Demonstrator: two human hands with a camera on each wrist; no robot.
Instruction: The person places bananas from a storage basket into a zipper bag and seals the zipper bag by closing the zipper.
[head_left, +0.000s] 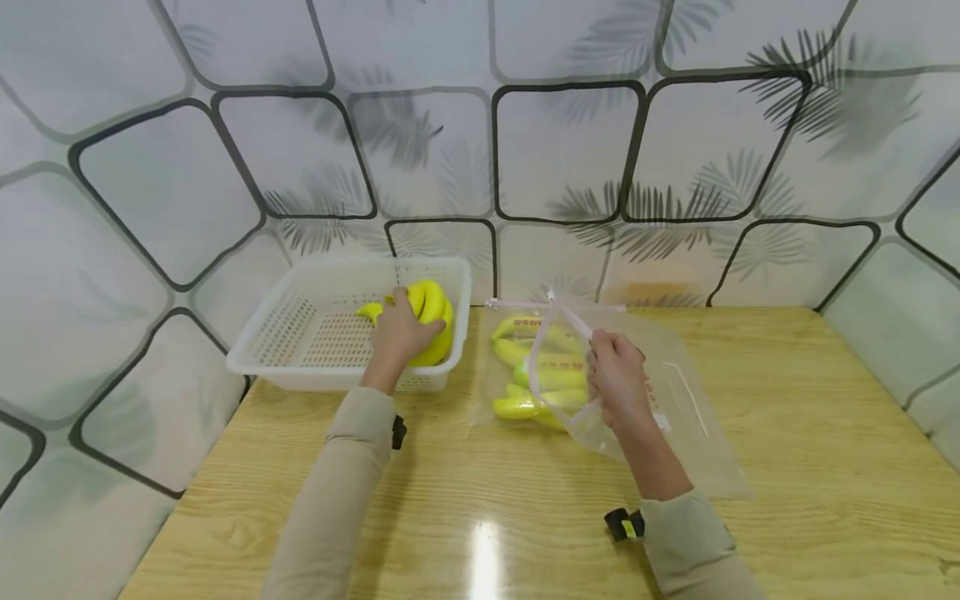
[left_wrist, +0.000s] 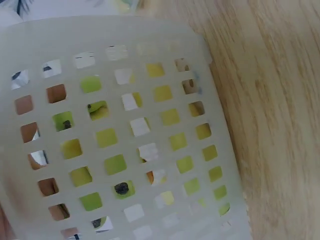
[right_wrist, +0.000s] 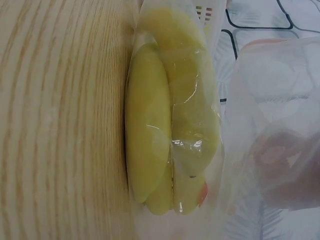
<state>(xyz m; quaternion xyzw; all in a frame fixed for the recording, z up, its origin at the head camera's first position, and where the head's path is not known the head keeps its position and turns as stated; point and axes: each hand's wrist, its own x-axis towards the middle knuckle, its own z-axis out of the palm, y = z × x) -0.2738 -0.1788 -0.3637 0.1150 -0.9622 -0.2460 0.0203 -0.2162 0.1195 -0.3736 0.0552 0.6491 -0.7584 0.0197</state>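
Note:
In the head view, my left hand (head_left: 401, 333) reaches into the white perforated basket (head_left: 281, 375) and grips a bunch of yellow bananas (head_left: 441, 340) at the basket's right end. Parts of the bananas (left_wrist: 106, 137) show through the basket holes in the left wrist view; the fingertips are hard to make out there. My right hand (head_left: 621, 375) pinches the pink-edged mouth of a clear zip bag (head_left: 693, 408), lifting it so it gapes to the left. Beneath and beside it lies a clear zip bag holding bananas (head_left: 532, 407), also close up in the right wrist view (right_wrist: 150, 125).
Everything stands on a wooden table (head_left: 427, 500). A patterned cloth wall (head_left: 570, 158) rises behind the basket and bags and along both sides. A dark wrist device (head_left: 624, 525) sits by the right sleeve.

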